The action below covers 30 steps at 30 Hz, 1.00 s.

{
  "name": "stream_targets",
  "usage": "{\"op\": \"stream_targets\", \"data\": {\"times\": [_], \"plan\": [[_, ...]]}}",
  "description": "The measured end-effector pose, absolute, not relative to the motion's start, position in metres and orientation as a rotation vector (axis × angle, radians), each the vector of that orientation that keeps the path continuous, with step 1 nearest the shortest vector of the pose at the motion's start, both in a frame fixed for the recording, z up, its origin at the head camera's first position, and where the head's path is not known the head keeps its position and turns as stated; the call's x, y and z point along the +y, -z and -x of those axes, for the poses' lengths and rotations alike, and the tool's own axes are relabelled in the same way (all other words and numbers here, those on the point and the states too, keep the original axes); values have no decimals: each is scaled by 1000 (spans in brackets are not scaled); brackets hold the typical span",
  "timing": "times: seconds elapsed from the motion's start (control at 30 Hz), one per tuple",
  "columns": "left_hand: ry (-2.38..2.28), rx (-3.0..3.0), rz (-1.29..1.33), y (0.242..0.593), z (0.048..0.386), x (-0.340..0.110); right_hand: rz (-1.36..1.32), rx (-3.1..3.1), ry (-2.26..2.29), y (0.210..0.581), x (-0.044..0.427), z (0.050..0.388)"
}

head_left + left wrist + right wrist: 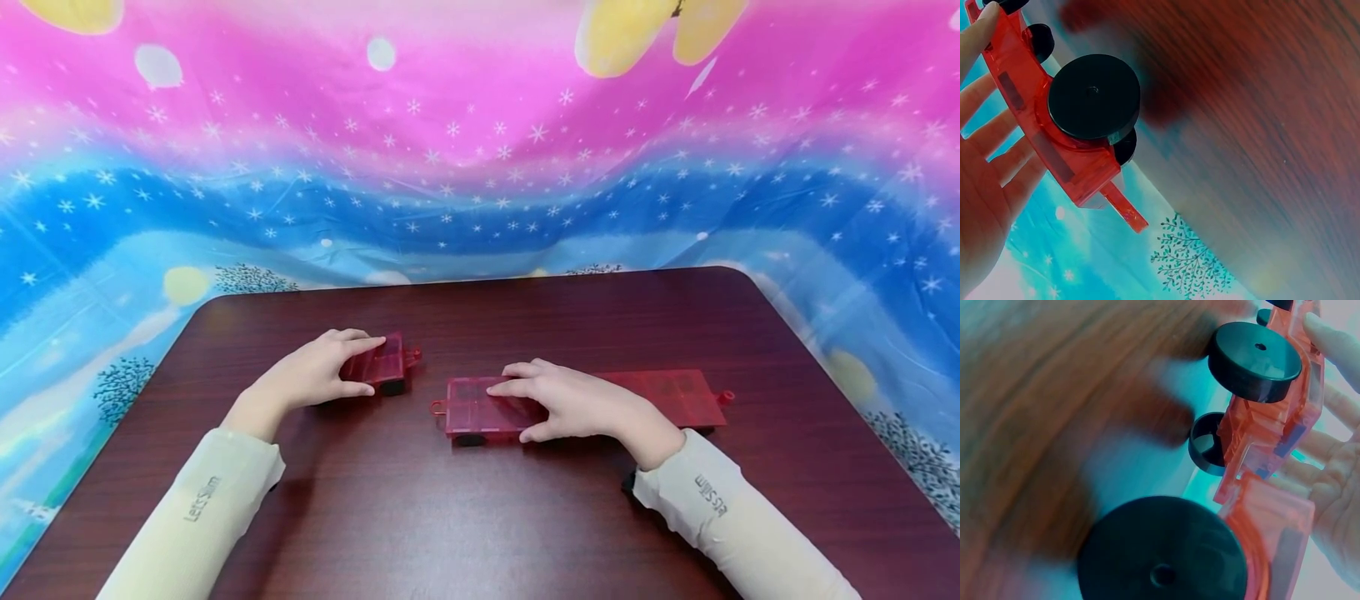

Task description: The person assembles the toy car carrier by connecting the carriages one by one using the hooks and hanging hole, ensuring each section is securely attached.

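Observation:
My left hand [315, 371] grips a small translucent red toy car base [388, 363] from its left end, thumb along the near side and fingers over the far side. Black wheels [1094, 96] show under it in the left wrist view, and a small hitch sticks out at its right end. To the right, my right hand [581, 404] holds a second red car base [468, 404], its loop hitch facing left. Behind it stands a third red car base [671, 396], end to end with it; my hand hides their joint in the head view.
All of them are on a dark wood-grain table [450, 517] with rounded far corners. A gap separates the left base from the middle one. A pink and blue printed cloth [480, 167] hangs behind and around the table.

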State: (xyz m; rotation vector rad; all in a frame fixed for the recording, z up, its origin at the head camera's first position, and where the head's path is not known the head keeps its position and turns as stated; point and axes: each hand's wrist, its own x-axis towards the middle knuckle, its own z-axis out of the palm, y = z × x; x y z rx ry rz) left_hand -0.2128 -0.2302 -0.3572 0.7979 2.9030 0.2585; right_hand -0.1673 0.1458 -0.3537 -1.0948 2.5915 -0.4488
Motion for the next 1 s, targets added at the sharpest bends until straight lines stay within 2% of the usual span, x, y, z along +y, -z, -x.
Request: {"op": "stream_targets", "data": {"times": [1.0], "plan": [[-207, 2861, -866, 348, 179, -221, 1096, 2580, 507, 353, 149, 165]]}}
